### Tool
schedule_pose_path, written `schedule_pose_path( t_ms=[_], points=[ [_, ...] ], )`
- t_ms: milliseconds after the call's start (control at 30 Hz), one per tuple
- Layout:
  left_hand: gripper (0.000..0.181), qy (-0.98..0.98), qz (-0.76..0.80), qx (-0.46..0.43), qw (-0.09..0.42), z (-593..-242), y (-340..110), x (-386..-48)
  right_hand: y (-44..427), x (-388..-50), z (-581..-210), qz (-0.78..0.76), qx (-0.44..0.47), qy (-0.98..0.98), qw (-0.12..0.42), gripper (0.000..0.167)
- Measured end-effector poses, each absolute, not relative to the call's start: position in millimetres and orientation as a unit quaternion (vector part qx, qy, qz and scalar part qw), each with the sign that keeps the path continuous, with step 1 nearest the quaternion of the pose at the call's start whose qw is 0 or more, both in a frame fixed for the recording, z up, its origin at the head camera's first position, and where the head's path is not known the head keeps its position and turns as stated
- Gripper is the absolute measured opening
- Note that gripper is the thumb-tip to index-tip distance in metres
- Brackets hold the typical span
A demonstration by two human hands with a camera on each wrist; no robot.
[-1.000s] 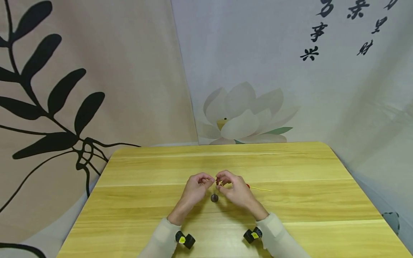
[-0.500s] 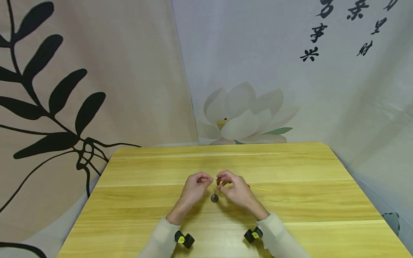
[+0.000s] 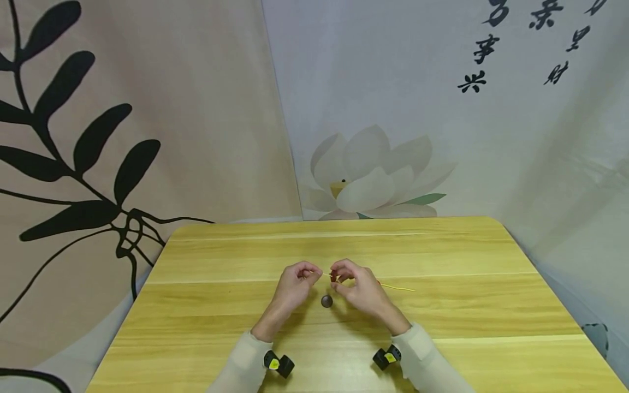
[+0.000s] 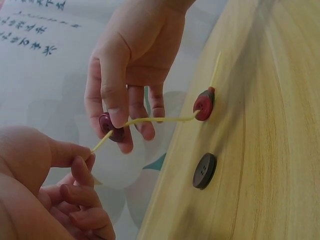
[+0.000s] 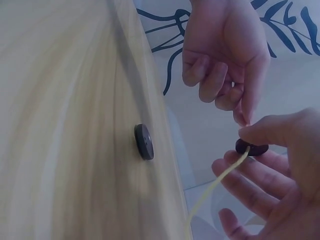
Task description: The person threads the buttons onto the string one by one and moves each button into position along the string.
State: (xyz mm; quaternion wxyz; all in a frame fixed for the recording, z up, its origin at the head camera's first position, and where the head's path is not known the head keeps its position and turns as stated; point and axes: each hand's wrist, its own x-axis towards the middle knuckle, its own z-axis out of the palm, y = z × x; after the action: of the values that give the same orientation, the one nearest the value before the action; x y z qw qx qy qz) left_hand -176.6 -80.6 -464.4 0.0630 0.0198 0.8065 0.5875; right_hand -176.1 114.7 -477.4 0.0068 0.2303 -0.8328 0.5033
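Observation:
My left hand (image 3: 295,286) pinches the end of a yellow cord (image 4: 160,119) between thumb and index finger. Facing it, my right hand (image 3: 362,289) holds a dark red button (image 4: 104,121) between thumb and fingers. The cord passes through this button, with a short length stretched between the hands. From there it runs to a red button (image 4: 202,108) on the table, where a grey-green piece (image 4: 210,93) sits against that button's far side. A loose dark brown button (image 3: 326,301) with several holes lies on the table below the hands.
The wood-grain table (image 3: 221,305) spreads around the hands, its back edge meeting a printed cloth backdrop (image 3: 373,109). The cord's far tail (image 3: 400,288) lies to the right of my right hand. Small black cameras (image 3: 279,364) sit at both wrists.
My left hand has drawn slightly left, away from the right hand, and more yellow cord shows between them. The red button on the table has slipped nearly out of sight behind the right hand.

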Motion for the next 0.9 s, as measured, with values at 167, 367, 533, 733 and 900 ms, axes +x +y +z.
schedule_pose_path(
  t_ms=[167,367,533,733,900],
  points=[
    [0.016,0.806,0.589,0.021,0.06,-464.0,-81.1,-176.6,115.9,-175.4,-475.7,0.502,0.233,-0.833,0.008,0.029],
    [0.018,0.808,0.586,0.028,0.054,-464.8,-82.2,-177.7,116.8,-174.4,-474.1,0.503,0.229,-0.833,0.009,0.029],
    [0.02,0.806,0.589,0.021,0.06,-464.4,-83.7,-178.8,117.8,-174.5,-474.5,0.5,0.221,-0.837,0.01,0.03],
    [0.021,0.802,0.594,0.017,0.06,-464.9,-85.2,-179.8,119.3,-174.8,-476.1,0.5,0.212,-0.84,0.009,0.03],
    [0.02,0.801,0.596,0.015,0.055,-464.2,-86.6,-179.7,120.2,-174.6,-475.2,0.502,0.209,-0.839,0.012,0.029]
  ],
)
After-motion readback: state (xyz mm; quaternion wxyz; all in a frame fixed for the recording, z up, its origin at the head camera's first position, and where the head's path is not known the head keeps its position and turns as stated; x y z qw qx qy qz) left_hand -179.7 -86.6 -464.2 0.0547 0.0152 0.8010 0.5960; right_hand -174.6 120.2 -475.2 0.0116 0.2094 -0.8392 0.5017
